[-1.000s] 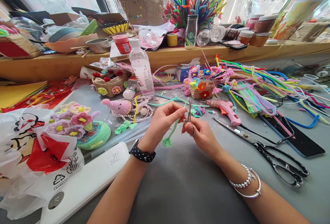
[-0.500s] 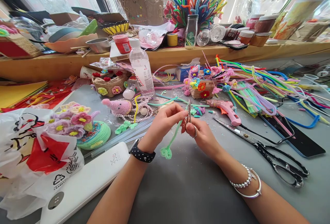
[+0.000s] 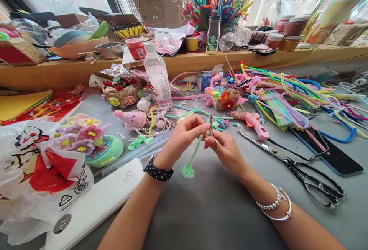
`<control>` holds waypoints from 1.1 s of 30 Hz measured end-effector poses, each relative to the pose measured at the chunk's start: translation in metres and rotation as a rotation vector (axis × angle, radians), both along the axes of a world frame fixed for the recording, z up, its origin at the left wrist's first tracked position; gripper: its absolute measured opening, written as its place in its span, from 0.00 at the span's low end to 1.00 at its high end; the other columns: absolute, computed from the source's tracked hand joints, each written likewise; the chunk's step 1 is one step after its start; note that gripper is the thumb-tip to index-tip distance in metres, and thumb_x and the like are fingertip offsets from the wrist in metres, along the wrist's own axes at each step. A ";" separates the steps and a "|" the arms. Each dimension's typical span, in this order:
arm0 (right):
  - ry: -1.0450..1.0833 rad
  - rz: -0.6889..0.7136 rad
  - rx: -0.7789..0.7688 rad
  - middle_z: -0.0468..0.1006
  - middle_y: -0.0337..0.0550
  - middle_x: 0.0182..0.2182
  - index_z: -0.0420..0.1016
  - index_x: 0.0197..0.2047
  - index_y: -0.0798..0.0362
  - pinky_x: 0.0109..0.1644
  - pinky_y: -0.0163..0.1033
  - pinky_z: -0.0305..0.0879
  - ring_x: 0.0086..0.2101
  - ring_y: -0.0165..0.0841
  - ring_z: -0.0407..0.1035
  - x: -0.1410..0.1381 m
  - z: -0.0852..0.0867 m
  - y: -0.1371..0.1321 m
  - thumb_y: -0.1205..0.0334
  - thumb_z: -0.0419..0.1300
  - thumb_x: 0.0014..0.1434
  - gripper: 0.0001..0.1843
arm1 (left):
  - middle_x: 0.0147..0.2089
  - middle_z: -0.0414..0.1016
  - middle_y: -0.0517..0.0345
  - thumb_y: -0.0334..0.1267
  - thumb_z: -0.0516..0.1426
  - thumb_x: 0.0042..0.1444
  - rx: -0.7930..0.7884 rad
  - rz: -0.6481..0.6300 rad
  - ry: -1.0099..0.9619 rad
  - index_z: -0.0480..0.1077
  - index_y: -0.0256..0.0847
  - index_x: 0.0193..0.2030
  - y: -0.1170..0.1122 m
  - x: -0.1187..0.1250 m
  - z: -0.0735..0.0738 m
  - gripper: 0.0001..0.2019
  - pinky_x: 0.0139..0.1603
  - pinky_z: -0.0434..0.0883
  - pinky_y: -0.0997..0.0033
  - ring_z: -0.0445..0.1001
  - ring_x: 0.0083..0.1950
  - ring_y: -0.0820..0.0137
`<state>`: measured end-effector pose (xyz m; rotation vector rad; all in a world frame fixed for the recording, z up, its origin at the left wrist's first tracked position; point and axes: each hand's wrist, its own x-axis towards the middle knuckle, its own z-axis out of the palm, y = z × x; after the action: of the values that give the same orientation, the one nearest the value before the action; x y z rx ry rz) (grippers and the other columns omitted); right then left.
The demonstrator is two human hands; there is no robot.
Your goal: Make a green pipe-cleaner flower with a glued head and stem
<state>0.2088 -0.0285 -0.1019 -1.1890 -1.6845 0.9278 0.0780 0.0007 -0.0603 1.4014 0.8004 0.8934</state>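
Observation:
Near the middle of the head view, my left hand (image 3: 188,133) pinches a light green pipe cleaner (image 3: 196,150). Its lower end is curled into a small looped shape and hangs above the grey table. My right hand (image 3: 225,146) is closed on a small pair of scissors (image 3: 211,123), blades pointing up and away from me beside the upper part of the pipe cleaner. Fingers hide most of the scissor handles. Whether the blades touch the stem, I cannot tell. Beyond my hands lie short green and purple pipe cleaner scraps (image 3: 222,123).
A pink glue gun (image 3: 253,121) and large black-handled scissors (image 3: 296,165) lie to the right, by a dark phone (image 3: 330,154). Many pipe cleaners (image 3: 284,85) are heaped behind. On the left are a white box-like device (image 3: 100,200), a plastic bag (image 3: 43,165) and a bottle (image 3: 158,77).
The looped green end has turned and shifted slightly right and down. My right fingers have moved a little on the scissors; my left hand stays nearly in place.

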 end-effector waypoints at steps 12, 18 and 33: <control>0.037 0.072 0.007 0.61 0.37 0.18 0.61 0.22 0.55 0.24 0.31 0.52 0.21 0.26 0.55 0.000 0.001 0.000 0.38 0.41 0.52 0.28 | 0.20 0.62 0.65 0.35 0.53 0.49 -0.010 -0.012 -0.047 0.61 0.37 0.22 0.000 0.001 0.000 0.08 0.23 0.61 0.78 0.62 0.21 0.79; 0.030 0.050 -0.007 0.61 0.37 0.17 0.60 0.21 0.55 0.23 0.32 0.51 0.21 0.26 0.54 0.000 0.002 0.000 0.37 0.41 0.51 0.29 | 0.21 0.62 0.66 0.35 0.54 0.49 -0.011 -0.003 -0.039 0.61 0.37 0.23 0.000 0.000 -0.002 0.07 0.25 0.61 0.78 0.62 0.22 0.79; 0.031 0.038 -0.027 0.61 0.37 0.17 0.60 0.20 0.55 0.23 0.31 0.50 0.20 0.26 0.53 -0.001 0.003 -0.001 0.36 0.42 0.50 0.29 | 0.20 0.61 0.65 0.35 0.53 0.49 0.009 0.019 -0.036 0.61 0.37 0.23 0.001 -0.001 -0.002 0.08 0.25 0.61 0.80 0.62 0.23 0.80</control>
<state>0.2078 -0.0293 -0.0990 -1.1586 -1.6797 0.9903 0.0774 0.0013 -0.0624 1.3843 0.7845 0.9355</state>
